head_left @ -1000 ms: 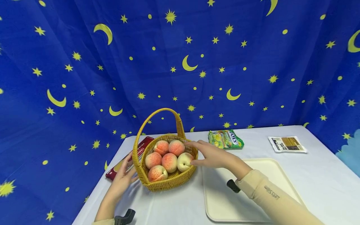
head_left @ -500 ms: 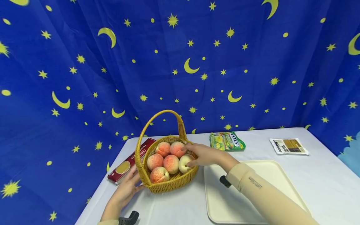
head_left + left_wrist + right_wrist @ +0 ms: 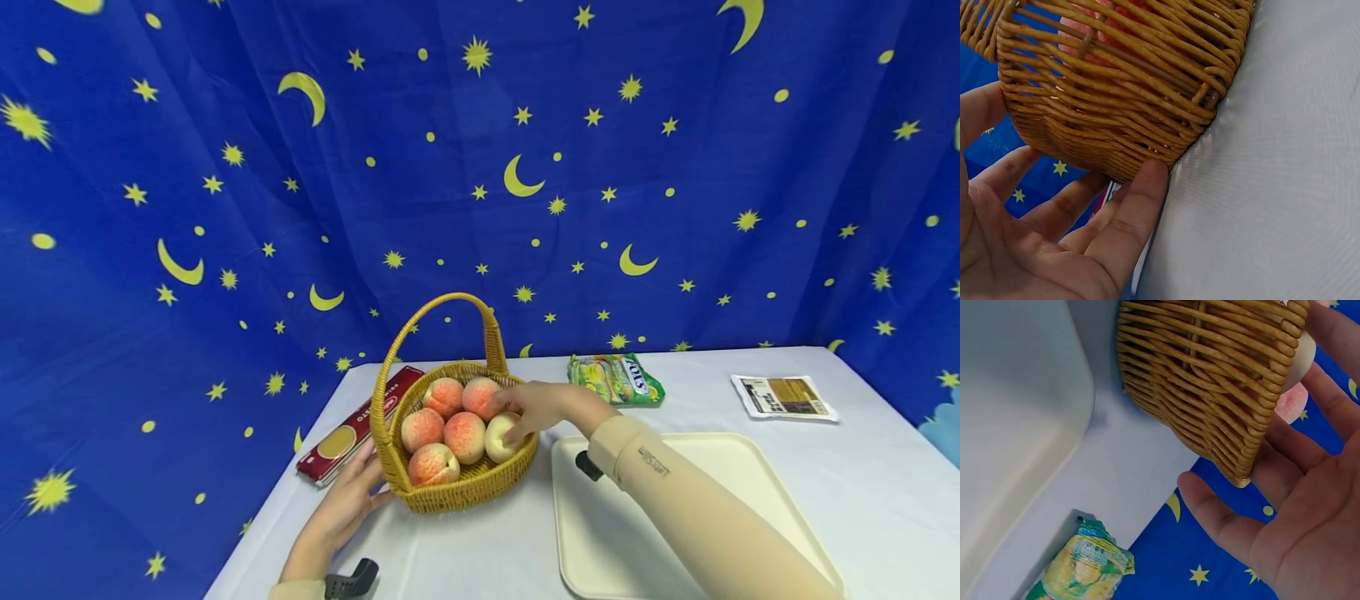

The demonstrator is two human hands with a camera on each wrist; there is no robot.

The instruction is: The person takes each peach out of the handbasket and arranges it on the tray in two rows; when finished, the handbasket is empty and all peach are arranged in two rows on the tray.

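In the head view, a yellow wicker basket (image 3: pixel 468 492) with a tall arched handle holds several pink-and-cream peaches (image 3: pixel 463 437). My right hand (image 3: pixel 543 408) reaches over the basket's right rim. Its thumb and fingers curl round the pale peach (image 3: pixel 498 442), which still sits in the basket; the right wrist view shows that peach (image 3: pixel 1300 359) between thumb and fingers, their tips partly hidden, and the little finger outside the rim. My left hand (image 3: pixel 345 504) lies at the basket's left side with fingers spread; in the left wrist view a fingertip touches the weave (image 3: pixel 1104 112) near its base.
Right of the basket lies a cream tray (image 3: pixel 675 508). A green candy bag (image 3: pixel 618 379) and a flat white-and-brown packet (image 3: pixel 783 397) lie farther back. Behind the left hand is a red pasta pack (image 3: pixel 337 442). A blue star-patterned cloth (image 3: pixel 450 208) hangs behind the table.
My right hand has moved down and inward onto the pale peach, its fingers curling round it. The left hand has come closer to the basket's side. The view has shifted slightly.
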